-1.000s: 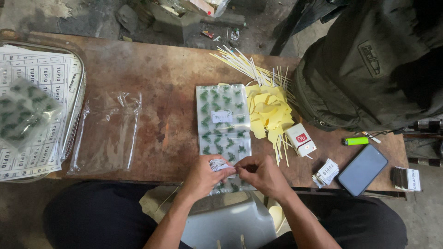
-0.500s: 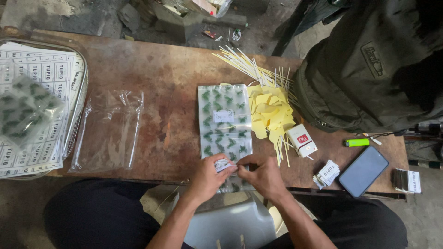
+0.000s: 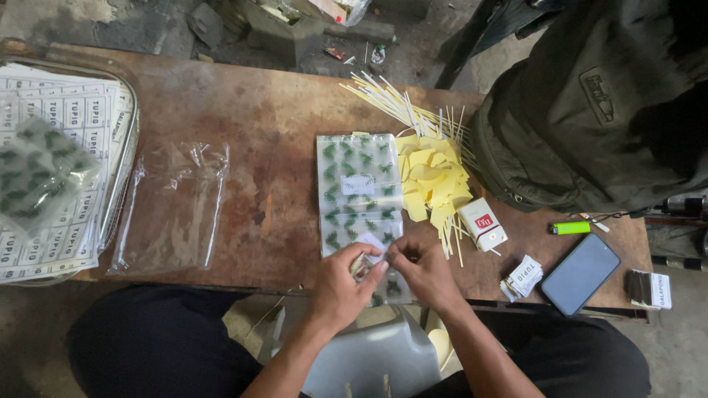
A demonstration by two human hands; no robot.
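1. Tabletop [image 3: 243, 110]: worn brown wood.
2. Green-patterned packets [image 3: 359, 193]: finished stack, mid-tabletop.
3. Yellow slips [image 3: 431, 177]: loose pile, apparently unused.
4. Left hand [image 3: 341, 287], right hand [image 3: 422, 273]: pinching one small label [image 3: 366, 258] together at the near edge.

Small rough workshop, home-craft type, for packing w/ labels. Worn, stained wooden bench [image 3: 243, 125] on bare concrete floor [image 3: 51, 18]; rubble & scrap blocks [image 3: 280, 26] at 12 o'clock past bench edge. Sheets of printed labels [image 3: 51, 118] on tray at 9 o'clock, empty clear plastic bags [image 3: 173, 206] just beside. Centre: clear bag of small green pieces [image 3: 358, 184], heap of yellow paper slips [image 3: 431, 177] & thin pale sticks [image 3: 398, 103] at 1 o'clock. Personal bits at 3–4 o'clock: dark backpack [image 3: 590, 110], green lighter [image 3: 569, 228], phone [image 3: 580, 273]. No machines, hand work only.
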